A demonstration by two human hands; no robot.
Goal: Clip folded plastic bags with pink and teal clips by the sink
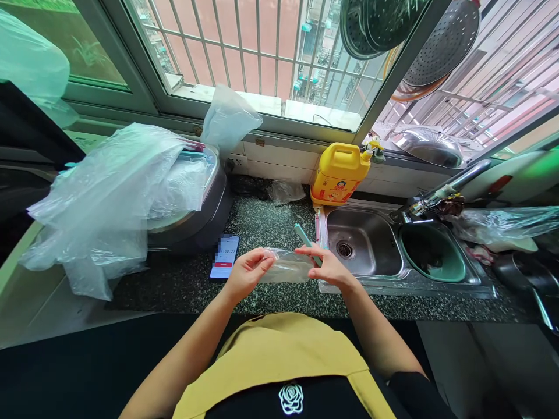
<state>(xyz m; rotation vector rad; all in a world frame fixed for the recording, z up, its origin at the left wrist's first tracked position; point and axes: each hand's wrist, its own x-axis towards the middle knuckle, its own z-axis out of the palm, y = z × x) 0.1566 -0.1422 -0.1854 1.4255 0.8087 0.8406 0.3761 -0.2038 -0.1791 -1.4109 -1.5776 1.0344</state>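
Between my two hands a small clear plastic bag (286, 272) is stretched out flat above the counter. My left hand (250, 270) pinches its left end between thumb and fingertips. At the other end, my right hand (327, 265) has its fingers closed around a slim teal stick (302, 234), which slants up and to the left. The right fingers also meet the bag's edge; how firmly they grip it I cannot tell. Just left of my left hand lies a phone (225, 256) with a lit timer screen.
A dark appliance (192, 224) under loose plastic bags (117, 180) stands left. Behind are a crumpled bag (287, 191) and a yellow jug (341, 174). Right are the steel sink (371, 233), a green basin (441, 273), a faucet (437, 198) and a dark pan (519, 270).
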